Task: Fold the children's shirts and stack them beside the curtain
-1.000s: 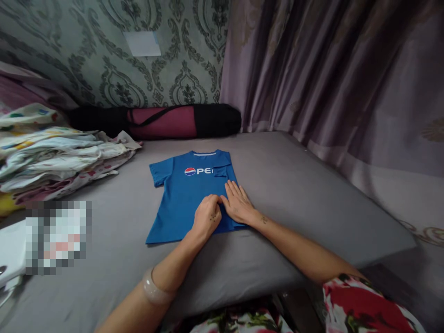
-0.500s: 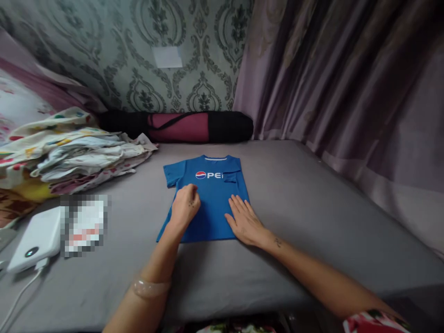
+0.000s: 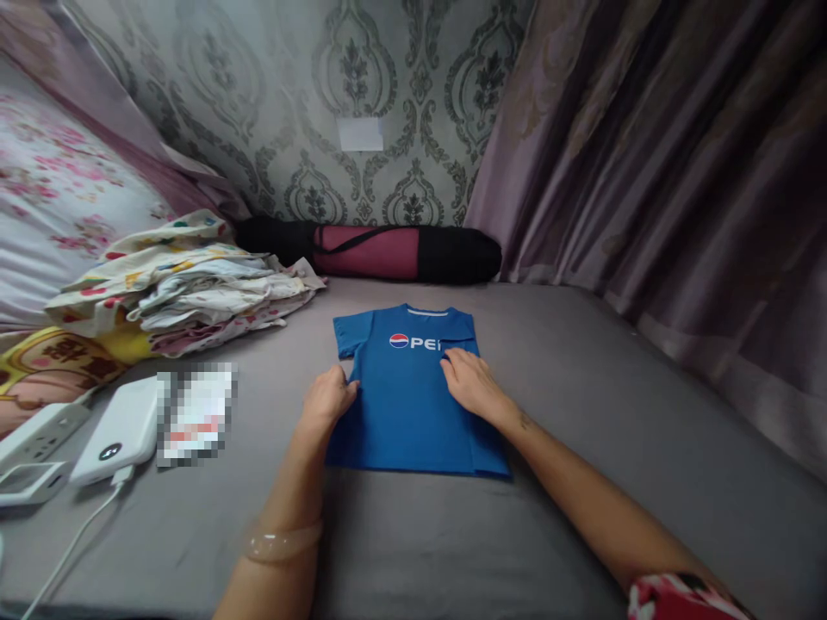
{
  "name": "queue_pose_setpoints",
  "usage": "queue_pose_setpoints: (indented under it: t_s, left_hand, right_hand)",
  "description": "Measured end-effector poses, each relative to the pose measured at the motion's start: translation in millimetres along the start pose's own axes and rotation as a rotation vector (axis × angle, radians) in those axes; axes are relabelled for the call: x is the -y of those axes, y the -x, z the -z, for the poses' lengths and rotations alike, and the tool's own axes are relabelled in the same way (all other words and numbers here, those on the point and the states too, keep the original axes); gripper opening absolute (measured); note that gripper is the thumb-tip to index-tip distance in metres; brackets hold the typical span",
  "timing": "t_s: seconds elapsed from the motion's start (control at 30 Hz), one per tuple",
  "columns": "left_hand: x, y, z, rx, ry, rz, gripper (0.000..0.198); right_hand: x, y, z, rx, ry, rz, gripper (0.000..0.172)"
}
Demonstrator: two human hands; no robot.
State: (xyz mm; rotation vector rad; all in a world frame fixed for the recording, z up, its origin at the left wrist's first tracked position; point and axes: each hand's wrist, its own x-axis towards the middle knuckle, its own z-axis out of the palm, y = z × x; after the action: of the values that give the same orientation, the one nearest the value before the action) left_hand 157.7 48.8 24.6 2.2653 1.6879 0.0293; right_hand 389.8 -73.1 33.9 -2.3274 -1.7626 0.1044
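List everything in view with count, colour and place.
T-shirt: one, blue with a logo, flat at mid-bed, right side folded in.
Bed sheet: one, grey, under everything.
Rolled bag: one, black and maroon, against the far wall.
Cloth pile: one stack, pale prints, far left.
Power bank: one, white, near left.
Cable: one, white, plugged into the power bank.
Curtain: one, mauve, right.
Wallpaper: grey-green damask, behind.
Bangle: one, pale, left wrist.
Left hand: fingers curled at the T-shirt's left edge.
Right hand: flat on the T-shirt's right side.
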Motion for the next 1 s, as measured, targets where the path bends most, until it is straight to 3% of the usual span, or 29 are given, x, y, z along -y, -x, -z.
queue_pose_setpoints:
  t_s: [0.2, 0.37, 0.5, 0.67, 0.83, 1.0]
  left_hand:
    - [2, -1, 2.8, 0.056, 0.085, 0.002, 0.028]
    - [2, 2, 9.6, 0.097, 0.143, 0.016, 0.027]
    - [1, 6, 16.2, 0.153, 0.162, 0.027, 0.028]
    - [3, 5, 17.9, 0.158, 0.186, 0.048, 0.03]
    - [6, 0, 13.9, 0.145, 0.219, 0.068, 0.031]
    - [8, -2, 13.0, 0.136, 0.24, 0.071, 0.031]
  right_hand:
    - [-20, -61, -27, -0.004, 0.021, -0.155, 0.065]
    - [-32, -73, -42, 0.083, 0.051, -0.179, 0.069]
    - [-27, -80, -34, 0.107, 0.088, -0.203, 0.067]
    - [14, -98, -18, -0.074, 0.07, -0.095, 0.043]
    - [81, -128, -25, 0.031, -0.163, 0.066, 0.035]
    - [143, -159, -39, 0.115, -0.203, 0.092, 0.029]
